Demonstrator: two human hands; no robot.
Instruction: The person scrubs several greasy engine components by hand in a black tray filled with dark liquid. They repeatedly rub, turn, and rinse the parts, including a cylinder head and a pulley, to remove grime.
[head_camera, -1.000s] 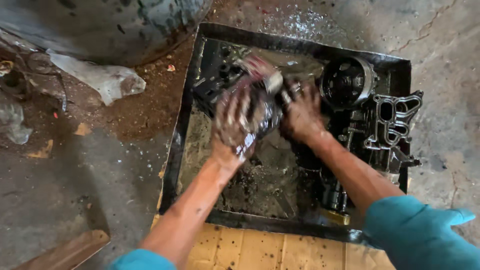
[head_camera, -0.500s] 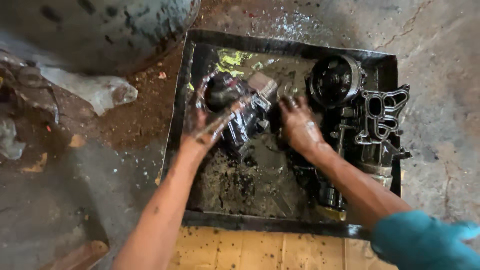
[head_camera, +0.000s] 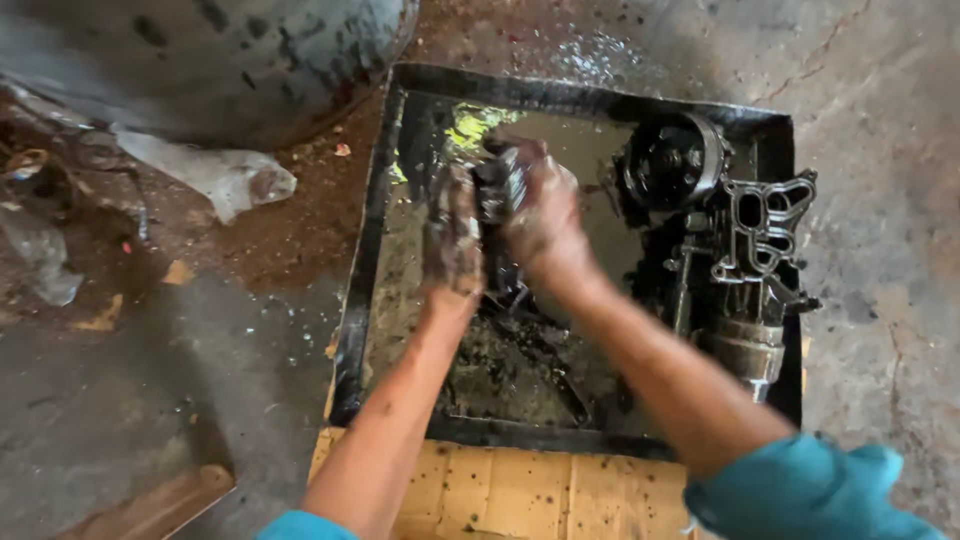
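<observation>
Left hand (head_camera: 452, 235) and right hand (head_camera: 540, 215) clasp greasy engine part (head_camera: 497, 185); slick grip risks dropping it into tray (head_camera: 372, 260); splash likely.

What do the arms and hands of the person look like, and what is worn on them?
Both forearms are bare. Each upper arm has a teal sleeve, pushed up above the elbow: left sleeve, right sleeve. The left hand and right hand wear no gloves and are smeared with dark, wet grime, thickest on the fingers. No watch or ring can be seen.

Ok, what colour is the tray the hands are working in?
Black, coated in dark oily grime; the tray rim shows it best in the head view.
</observation>
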